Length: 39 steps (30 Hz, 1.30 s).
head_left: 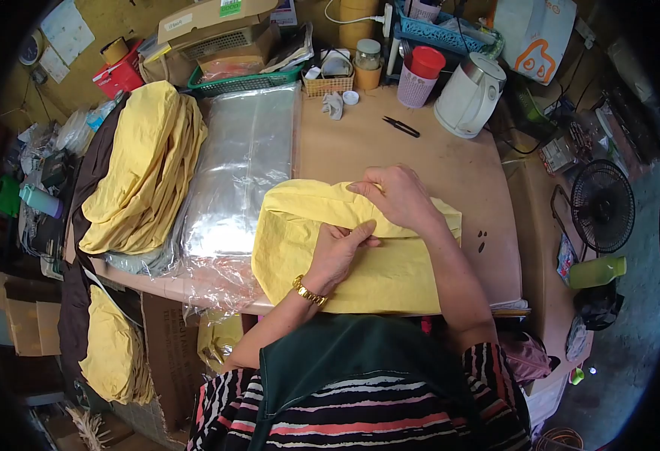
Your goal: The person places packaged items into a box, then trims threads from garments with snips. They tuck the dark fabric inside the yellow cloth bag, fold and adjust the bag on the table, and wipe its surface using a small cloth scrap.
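Observation:
A yellow cloth piece (390,278) lies spread on the brown table in front of me, its upper part folded over. My left hand (337,254), below a gold watch, rests on the middle of the cloth with thumb and fingers pinched at a fold. Above and to the right, my right hand (398,197) pinches the cloth near its upper edge, fingertips together. Small black thread snips (401,126) lie on the table beyond the cloth, touched by neither hand.
Clear plastic sheets (243,165) lie left of the cloth, beside a yellow cloth stack (149,165). A white kettle (471,96), a red cup (426,62) and a small basket (328,81) stand at the back. A black fan (603,205) is at the right.

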### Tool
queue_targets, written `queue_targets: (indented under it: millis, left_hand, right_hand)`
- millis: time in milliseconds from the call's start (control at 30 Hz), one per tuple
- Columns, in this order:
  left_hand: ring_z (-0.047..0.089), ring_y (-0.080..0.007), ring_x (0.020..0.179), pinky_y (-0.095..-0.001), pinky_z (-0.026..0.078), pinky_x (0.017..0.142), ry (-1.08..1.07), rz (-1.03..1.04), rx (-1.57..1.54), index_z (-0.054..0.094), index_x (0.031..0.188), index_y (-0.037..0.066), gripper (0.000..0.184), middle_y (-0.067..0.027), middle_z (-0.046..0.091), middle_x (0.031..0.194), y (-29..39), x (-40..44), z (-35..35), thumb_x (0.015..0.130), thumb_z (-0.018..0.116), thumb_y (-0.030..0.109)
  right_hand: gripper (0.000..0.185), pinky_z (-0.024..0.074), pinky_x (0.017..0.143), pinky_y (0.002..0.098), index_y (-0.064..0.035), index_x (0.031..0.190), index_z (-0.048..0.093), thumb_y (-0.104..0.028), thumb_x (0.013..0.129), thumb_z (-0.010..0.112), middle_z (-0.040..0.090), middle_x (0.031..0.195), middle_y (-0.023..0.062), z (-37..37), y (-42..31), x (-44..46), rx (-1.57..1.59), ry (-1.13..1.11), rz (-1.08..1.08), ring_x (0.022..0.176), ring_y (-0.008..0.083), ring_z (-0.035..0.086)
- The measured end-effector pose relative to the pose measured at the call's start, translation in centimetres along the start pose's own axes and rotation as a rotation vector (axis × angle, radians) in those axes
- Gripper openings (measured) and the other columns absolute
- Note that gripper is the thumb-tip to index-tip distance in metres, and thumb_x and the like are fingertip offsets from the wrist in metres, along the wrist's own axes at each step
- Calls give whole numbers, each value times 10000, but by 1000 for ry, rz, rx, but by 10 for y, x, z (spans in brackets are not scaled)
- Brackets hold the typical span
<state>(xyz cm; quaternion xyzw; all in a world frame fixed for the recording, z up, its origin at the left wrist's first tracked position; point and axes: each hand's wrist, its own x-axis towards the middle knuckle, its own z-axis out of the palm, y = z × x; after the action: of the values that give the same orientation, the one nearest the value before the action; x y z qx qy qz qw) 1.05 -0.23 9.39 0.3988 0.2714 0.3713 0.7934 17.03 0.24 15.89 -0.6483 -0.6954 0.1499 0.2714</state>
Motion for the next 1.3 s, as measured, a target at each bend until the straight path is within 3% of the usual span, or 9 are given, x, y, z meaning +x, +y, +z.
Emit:
queue_targets:
  millis: [233,367,433,600,700,833,1067,1200,1300]
  left_hand:
    - [544,-82,550,-216,461,535,-195,-277,275,675,835,24,330,-19,641,738,15,1,-38,977,590,310]
    - [529,-83,578,-216,428,526,-230,-101,459,659,896,32,381,-16,630,755,-1,9,-34,995,538,380]
    - [617,-121,811,-265,524,659,69,-71,195,581,1185,10,411,-42,650,1026,6,8,-6,1015,486,372]
    - [651,-266,1040,-354,606,813,-119,-225,-373,450,1342,23,561,-145,623,1206,21,14,-37,1000,433,468]
    - [650,-282,1037,-361,608,824,-157,-174,-546,439,1352,22,620,-157,626,1184,41,9,-13,1003,353,527]
    - [628,-133,703,-220,433,521,-518,-413,239,656,939,39,634,-70,655,771,-15,23,-4,979,372,605]
    - [547,-82,649,-222,411,591,-286,-325,671,652,775,50,523,-14,601,670,-17,30,37,994,472,490]
    - [601,-135,943,-258,455,853,-553,-97,360,598,1093,16,341,-80,651,983,-4,18,43,1028,454,318]
    - [463,-272,1307,-413,363,1073,-686,180,724,399,1383,40,461,-172,479,1396,17,29,5,1015,449,312]
  right_hand:
    - [353,389,545,410,15,762,625,-313,882,672,494,589,201,-4,12,1,76,50,42,526,307,459]
    - [315,412,561,384,14,784,628,-284,874,676,525,625,190,9,12,4,133,61,9,544,276,480]
    - [317,426,583,393,13,792,629,-291,876,669,561,652,184,0,17,2,153,-52,-28,568,286,508]
    - [259,431,593,351,0,812,631,-249,866,675,601,656,108,-47,84,-24,179,-452,137,582,182,514]
    - [145,403,554,285,6,795,622,-116,856,669,553,630,-2,-44,130,-43,662,-486,245,607,67,480]
    - [144,376,545,257,-6,772,604,-91,878,653,516,629,-48,-14,101,-50,541,-87,97,598,44,445]
    - [183,394,569,255,17,828,627,-149,896,660,516,675,-2,-15,89,-54,644,-82,240,644,49,455]
    - [196,461,682,291,0,981,628,-176,899,658,596,813,87,-18,115,-52,549,-24,426,771,126,560]
    - [318,461,869,366,-42,1171,571,-201,904,641,622,1100,152,-38,105,-59,-182,493,163,986,252,593]
